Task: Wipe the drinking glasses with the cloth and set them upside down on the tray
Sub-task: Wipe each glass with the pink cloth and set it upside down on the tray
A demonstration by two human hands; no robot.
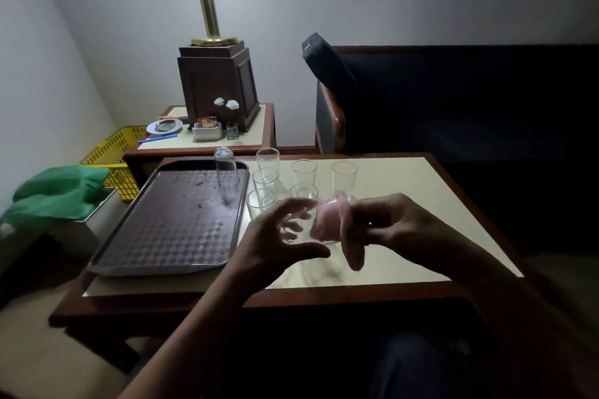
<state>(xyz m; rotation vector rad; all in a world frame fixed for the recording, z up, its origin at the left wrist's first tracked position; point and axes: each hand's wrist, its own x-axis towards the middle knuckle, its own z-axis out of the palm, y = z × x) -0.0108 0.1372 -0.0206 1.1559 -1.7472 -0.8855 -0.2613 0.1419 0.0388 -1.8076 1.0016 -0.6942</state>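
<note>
My left hand grips a clear drinking glass lying on its side above the table. Into the mouth of that glass my right hand pushes a pink cloth, which it holds. A brown tray lies on the left of the table with one glass standing upside down at its far right corner. Water drops dot the tray. Several upright glasses stand on the table just right of the tray, beyond my hands.
The cream-topped table has a wooden rim. Behind it a side table carries a lamp base, a saucer, a blue pen and small holders. A yellow basket and a green cloth sit left. A dark sofa stands at the right.
</note>
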